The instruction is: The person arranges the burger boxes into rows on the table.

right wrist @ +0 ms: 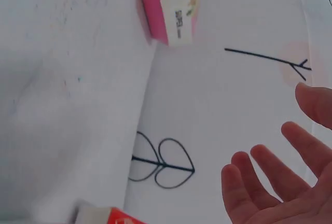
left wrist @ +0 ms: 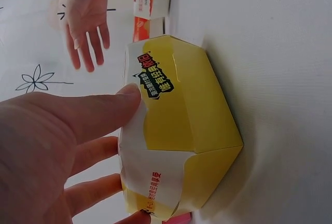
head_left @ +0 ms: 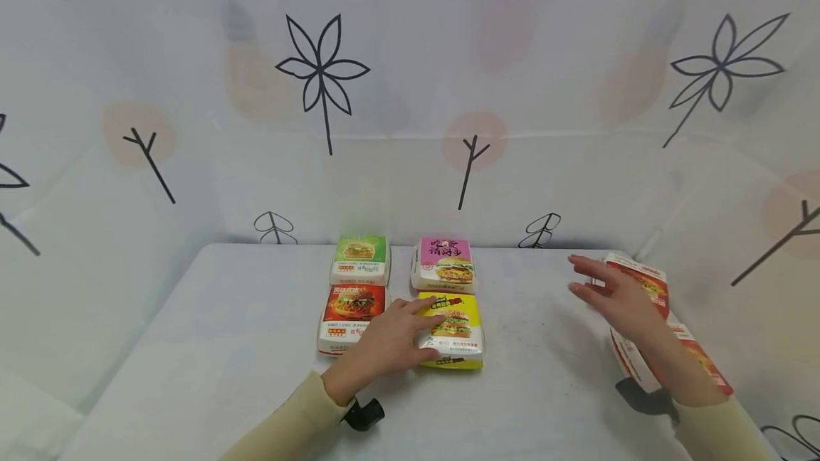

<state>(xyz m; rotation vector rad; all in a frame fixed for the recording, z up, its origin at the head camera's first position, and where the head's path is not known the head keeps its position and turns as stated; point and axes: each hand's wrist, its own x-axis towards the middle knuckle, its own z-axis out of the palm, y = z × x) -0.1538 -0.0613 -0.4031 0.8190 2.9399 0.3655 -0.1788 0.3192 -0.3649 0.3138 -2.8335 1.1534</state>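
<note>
A yellow burger box [head_left: 456, 333] lies at the front right of a cluster of burger boxes. My left hand [head_left: 393, 336] rests on its left part, fingers spread across the lid. The left wrist view shows the thumb [left wrist: 98, 112] touching the upper edge of this box, with the fingers fairly straight beside it. My right hand [head_left: 615, 301] is raised over the right side of the table, holding nothing. Beneath and beside it lie a red-and-white burger box [head_left: 653, 290] and another red-and-white box [head_left: 698, 354], partly hidden by the hand and forearm.
Left of the yellow box sits a red burger box [head_left: 349, 311], with a green one [head_left: 361, 258] behind it. A pink burger box [head_left: 443, 262] stands behind the yellow one. The white table [head_left: 211, 347] ends against a patterned cloth [head_left: 410, 91].
</note>
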